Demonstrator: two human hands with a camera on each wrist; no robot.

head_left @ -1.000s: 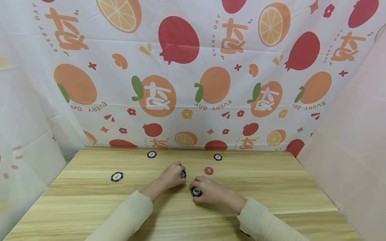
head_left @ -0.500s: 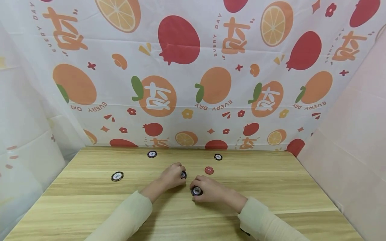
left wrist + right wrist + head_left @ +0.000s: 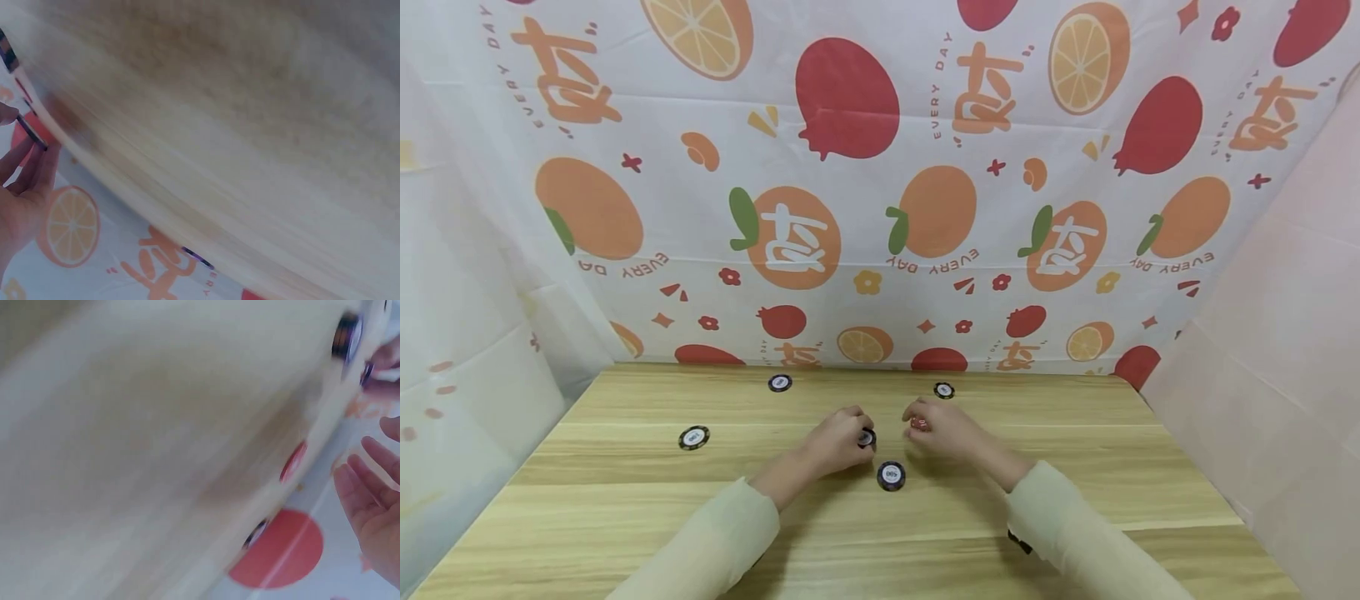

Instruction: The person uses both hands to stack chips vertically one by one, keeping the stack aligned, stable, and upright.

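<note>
In the head view my left hand (image 3: 837,440) pinches a dark poker chip (image 3: 867,437) by its edge, close over the table. The left wrist view shows that chip (image 3: 31,131) held on edge between thumb and fingers. My right hand (image 3: 946,429) reaches over a red poker chip (image 3: 919,424), its fingers partly covering it. In the right wrist view the right hand (image 3: 372,500) has its fingers loosely spread and apart from the red chip (image 3: 292,461). Between the hands, nearer me, lies a dark chip marked 500 (image 3: 891,476); it looks thick, like a stack, in the right wrist view.
On the wooden table (image 3: 820,542) a black chip marked 100 (image 3: 694,437) lies at left. A dark chip (image 3: 780,382) and a black chip (image 3: 944,390) lie near the back edge. A fruit-print cloth (image 3: 865,225) hangs behind, with pale cloth at both sides.
My right hand has let go of the 500 chip, leaving it on the table, and moved away to the red chip. My left hand has shifted slightly right with its chip.
</note>
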